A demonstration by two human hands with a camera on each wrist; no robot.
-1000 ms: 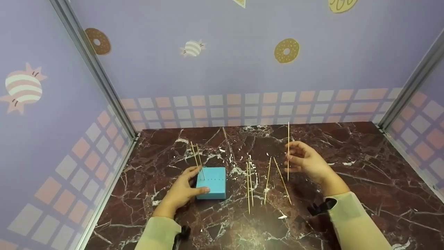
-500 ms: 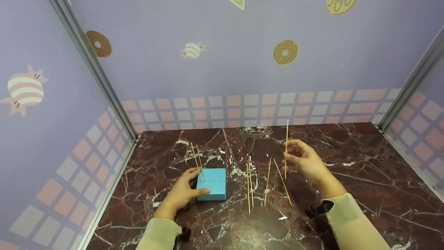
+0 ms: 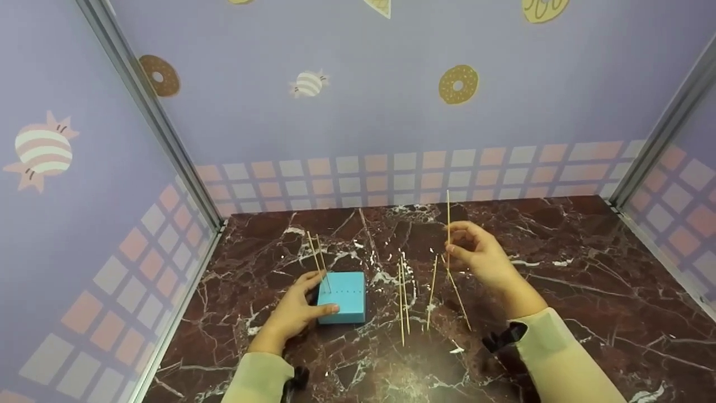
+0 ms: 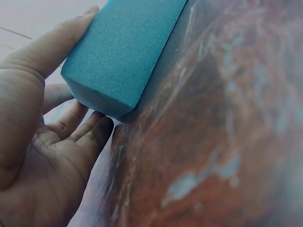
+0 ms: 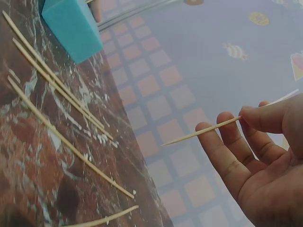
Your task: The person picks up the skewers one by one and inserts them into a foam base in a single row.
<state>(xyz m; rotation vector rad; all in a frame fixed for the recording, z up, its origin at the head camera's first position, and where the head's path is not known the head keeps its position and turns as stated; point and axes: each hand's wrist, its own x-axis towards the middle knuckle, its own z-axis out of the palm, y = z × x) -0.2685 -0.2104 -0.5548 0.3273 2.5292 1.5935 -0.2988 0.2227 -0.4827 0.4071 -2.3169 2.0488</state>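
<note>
A light blue foam block (image 3: 351, 307) with a row of small dark holes across its top sits on the table, left of centre. Two thin bamboo skewers (image 3: 315, 254) stand in its left end, leaning slightly. My left hand (image 3: 291, 310) grips the block's left side, thumb over the near part of the top, other fingers round the side and far corner. Farther right, my right hand (image 3: 484, 260) pinches another bamboo skewer (image 3: 448, 210) between thumb and fingers and holds it upright above the table. In the right wrist view the pointed end of this skewer (image 5: 182, 138) sticks out past the fingertips.
Between the hands several loose skewers (image 3: 401, 313) lie on the dark red marbled table (image 3: 358, 369), one slanting skewer (image 3: 461, 305) just below the right hand. White crumbs (image 3: 411, 280) are scattered near them. Purple patterned panels (image 3: 380, 112) close off the back and sides.
My right hand has moved left, and slightly up in view, with the upright skewer. The left hand stays on the block.
</note>
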